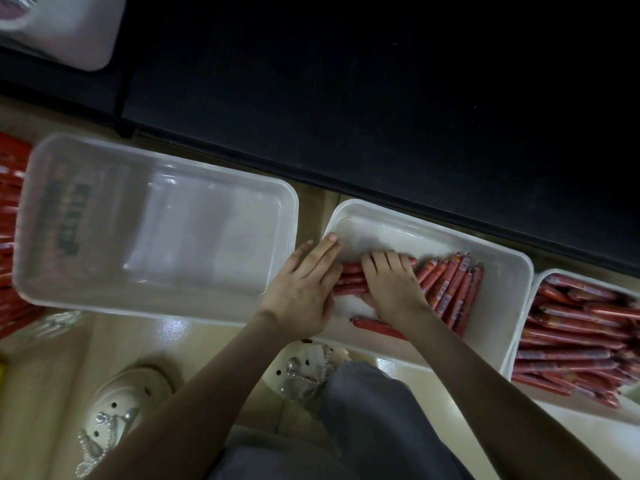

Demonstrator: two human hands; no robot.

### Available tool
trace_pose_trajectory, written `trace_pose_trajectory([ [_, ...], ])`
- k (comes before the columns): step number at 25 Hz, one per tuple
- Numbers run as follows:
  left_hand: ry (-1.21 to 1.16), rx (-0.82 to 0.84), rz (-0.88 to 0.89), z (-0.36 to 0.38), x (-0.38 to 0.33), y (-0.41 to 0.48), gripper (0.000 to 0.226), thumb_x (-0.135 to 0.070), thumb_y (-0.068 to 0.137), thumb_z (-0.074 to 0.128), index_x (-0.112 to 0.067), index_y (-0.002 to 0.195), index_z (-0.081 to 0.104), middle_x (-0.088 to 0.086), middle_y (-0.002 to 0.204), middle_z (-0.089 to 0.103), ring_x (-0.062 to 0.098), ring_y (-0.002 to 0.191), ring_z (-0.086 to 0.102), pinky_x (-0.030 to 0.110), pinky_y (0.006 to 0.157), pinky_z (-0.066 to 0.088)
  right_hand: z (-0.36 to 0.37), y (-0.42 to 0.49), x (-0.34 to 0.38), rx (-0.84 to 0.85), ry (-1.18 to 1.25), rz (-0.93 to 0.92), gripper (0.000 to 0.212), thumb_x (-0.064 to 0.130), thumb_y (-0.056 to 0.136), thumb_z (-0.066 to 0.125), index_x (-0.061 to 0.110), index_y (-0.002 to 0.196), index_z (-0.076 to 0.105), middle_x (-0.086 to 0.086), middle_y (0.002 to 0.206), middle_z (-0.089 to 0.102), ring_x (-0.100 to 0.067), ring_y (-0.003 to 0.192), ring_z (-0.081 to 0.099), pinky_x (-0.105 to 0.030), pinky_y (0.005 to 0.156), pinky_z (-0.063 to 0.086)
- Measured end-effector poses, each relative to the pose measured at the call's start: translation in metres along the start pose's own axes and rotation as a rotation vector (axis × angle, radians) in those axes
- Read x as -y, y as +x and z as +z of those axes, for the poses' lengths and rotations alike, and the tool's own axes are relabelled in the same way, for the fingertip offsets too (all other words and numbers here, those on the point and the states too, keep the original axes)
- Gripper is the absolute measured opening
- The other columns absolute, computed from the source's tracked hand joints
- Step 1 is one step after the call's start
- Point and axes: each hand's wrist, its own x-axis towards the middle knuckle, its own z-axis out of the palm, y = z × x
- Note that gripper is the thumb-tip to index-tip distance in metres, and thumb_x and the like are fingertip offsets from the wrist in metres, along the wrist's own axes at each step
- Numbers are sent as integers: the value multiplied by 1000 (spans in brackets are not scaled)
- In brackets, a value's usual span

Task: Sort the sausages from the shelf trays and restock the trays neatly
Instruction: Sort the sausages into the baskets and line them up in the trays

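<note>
Where the slim, glossy red sausages [446,289] lie in a fanned row, they fill the middle of a white rectangular plastic tray [498,306] on the shiny floor [52,358]. The right hand [391,289] sits on their left end, its grip curled over a small bundle (thumb hidden). Just beside it, the left hand [301,292] has an open grip, its straight fingers flat against the bundle's ends. A translucent tray [156,220] lies to the left, and a third tray [540,282], heaped with sausages, to the right.

Empty tray [34,237]: translucent plastic, smooth, glossy
Middle tray [502,306]: white plastic, smooth
Sausages [446,289]: shiny red film
Floor [194,341]: polished, reflective
Shelf base [381,98]: matt black
Trousers [374,410]: grey cloth
</note>
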Motion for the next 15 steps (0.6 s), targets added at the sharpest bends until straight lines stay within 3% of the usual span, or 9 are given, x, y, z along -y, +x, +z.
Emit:
trace_pose_trajectory([
  [4,13,4,-6,-1,0,-1,47,-33,84,42,-7,118,64,17,148,39,26,143,19,45,115,18,-5,10,6,130,29,-53,46,20,86,57,8,128,44,-12,127,47,-30,120,43,-39,100,33],
  [6,17,0,-9,-1,0,-1,51,-32,82,43,-6,123,61,17,149,39,26,143,20,45,115,20,-7,3,5,66,99,49,41,12,87,52,5,127,46,-15,125,51,-33,118,47,-42,99,36],
  [9,-3,-16,-27,-1,-1,0,60,-30,80,43,-4,133,53,16,148,40,26,143,23,44,114,23,-13,-19,-11,-126,517,413,41,7,78,64,2,117,50,-18,111,56,-34,100,56,-41,84,46],
  [11,-3,-26,-29,-1,-1,1,60,-29,80,43,-2,132,53,16,146,42,26,142,24,44,114,23,-13,-33,-25,-137,895,736,40,11,83,63,5,119,48,-14,109,57,-30,93,58,-32,76,44],
  [13,-6,-33,-28,-1,-1,0,56,-28,80,46,-3,128,56,17,146,42,27,142,24,44,114,24,-4,-39,-33,-89,1145,894,55,22,81,70,9,128,45,-13,117,57,-32,107,57,-33,86,45],
  [15,-9,-27,-25,-2,-1,0,53,-28,80,47,-4,126,59,17,147,41,27,143,24,44,115,23,3,-43,-33,-62,1091,938,80,32,75,78,14,139,35,-15,140,39,-34,130,37,-45,108,33],
])
